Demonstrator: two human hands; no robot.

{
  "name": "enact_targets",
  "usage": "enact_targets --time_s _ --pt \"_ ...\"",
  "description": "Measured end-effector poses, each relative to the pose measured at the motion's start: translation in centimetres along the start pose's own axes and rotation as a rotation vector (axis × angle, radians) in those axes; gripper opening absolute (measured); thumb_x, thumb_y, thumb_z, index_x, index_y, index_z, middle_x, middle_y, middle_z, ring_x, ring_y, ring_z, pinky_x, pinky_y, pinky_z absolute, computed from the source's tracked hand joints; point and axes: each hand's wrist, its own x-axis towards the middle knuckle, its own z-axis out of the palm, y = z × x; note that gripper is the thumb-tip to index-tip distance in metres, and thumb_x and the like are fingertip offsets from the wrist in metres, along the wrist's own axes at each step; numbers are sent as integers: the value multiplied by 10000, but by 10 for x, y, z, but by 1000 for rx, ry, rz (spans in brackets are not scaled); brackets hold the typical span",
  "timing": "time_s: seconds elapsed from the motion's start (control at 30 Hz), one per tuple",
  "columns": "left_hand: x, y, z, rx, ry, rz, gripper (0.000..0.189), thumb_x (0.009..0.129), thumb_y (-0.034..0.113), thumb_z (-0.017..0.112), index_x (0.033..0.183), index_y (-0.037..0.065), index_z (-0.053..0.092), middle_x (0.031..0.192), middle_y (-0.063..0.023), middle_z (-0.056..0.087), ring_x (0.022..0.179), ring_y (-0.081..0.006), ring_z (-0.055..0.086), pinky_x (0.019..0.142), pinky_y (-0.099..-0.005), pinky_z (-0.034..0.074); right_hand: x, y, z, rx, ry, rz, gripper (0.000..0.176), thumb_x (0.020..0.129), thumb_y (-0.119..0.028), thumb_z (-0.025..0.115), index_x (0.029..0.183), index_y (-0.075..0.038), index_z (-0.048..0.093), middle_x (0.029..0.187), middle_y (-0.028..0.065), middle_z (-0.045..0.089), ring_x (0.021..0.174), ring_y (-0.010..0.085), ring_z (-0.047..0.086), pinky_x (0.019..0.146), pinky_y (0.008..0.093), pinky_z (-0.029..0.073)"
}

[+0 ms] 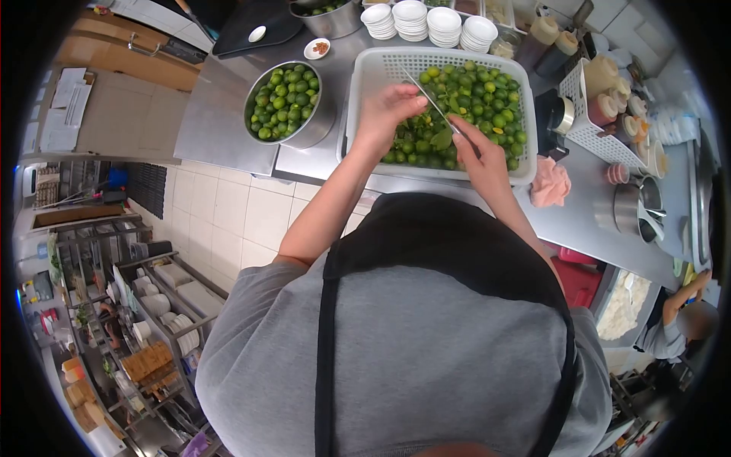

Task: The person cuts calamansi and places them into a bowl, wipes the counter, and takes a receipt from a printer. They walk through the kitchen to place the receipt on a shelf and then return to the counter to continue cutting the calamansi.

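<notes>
My right hand [481, 154] is closed around the handle of a knife [429, 97], its thin blade pointing up and left over the limes. Just left of the blade, my left hand [391, 113] has its fingers curled together; whatever they pinch, if anything, is hidden. Below both hands, a white perforated basket [361, 76] holds many green limes [487, 95], with a few yellowish ones among them. A green leaf [442, 139] shows beneath the knife, between my hands. To the left stands a steel pot [311, 131] full of limes.
Stacked white bowls [411, 21] and a small dish [317, 49] with reddish bits sit behind. A pink cloth [550, 183] lies right of the basket, near a white crate [586, 137] of sauce bottles. Another person [670, 327] is at far right.
</notes>
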Motion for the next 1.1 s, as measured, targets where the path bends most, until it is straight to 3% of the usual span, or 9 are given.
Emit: enact_targets --time_s 0.07,0.23,0.3,0.43,0.53,0.67,0.87,1.0,1.1 --pt "1 6 -5 -316 -30 -150 272 792 71 647 997 -76 545 980 -122 588 881 -204 595 803 -293 489 0 0 0 12 -9 -7 284 882 -175 536 1149 -83 567 703 40 584 561 70 452 533 222 384" --pt "11 12 -49 -386 75 -94 231 812 70 616 1005 -42 558 1002 -114 604 926 -205 596 870 -339 468 -3 16 -8 -67 -102 -10 311 871 -208 552 1158 -88 561 843 95 633 646 141 565 610 261 437" --pt "12 19 -74 -241 201 -8 246 807 70 623 1012 -43 548 1001 -122 599 926 -223 597 858 -323 471 2 28 -10 -288 -69 -257 325 831 -215 577 1137 -107 577 978 147 621 764 284 613 694 364 470" --pt "3 33 -129 117 426 84 272 775 88 664 989 -48 567 917 -109 612 822 -193 621 759 -254 493 9 18 -10 -716 -262 -81 332 765 -195 613 1090 -123 603 926 137 610 843 324 573 750 410 455" --pt "-4 37 -164 326 571 151 315 699 123 704 942 -55 610 841 -101 631 723 -123 595 648 -234 473 22 14 0 -797 -361 -237 303 768 -202 613 1058 -114 619 880 123 601 843 306 571 742 397 455" --pt "-19 49 -188 745 725 82 349 678 213 734 905 -35 642 817 -129 655 704 -172 615 662 -278 486 49 -1 7 -795 -223 -359 254 777 -238 622 968 -73 650 859 135 603 841 303 575 716 386 469" --pt "-40 49 -224 953 860 65 402 671 294 733 905 -23 650 865 -155 654 743 -238 628 678 -333 490 139 6 27 224 -408 309 258 871 -261 550 997 -36 562 778 37 533 634 108 557 533 244 478" --pt "-49 21 -272 924 970 67 336 727 238 699 953 0 628 872 -111 639 756 -176 589 673 -311 483 185 8 81 579 -572 385 302 858 -259 568 1057 -50 479 844 89 534 669 168 577 592 277 520" --pt "-47 18 -284 319 852 -145 384 752 160 648 1088 18 527 870 -81 605 747 -175 575 661 -323 489 204 -6 137 567 -613 460 379 837 -234 594 1116 -40 429 898 117 523 732 241 592 656 357 542"
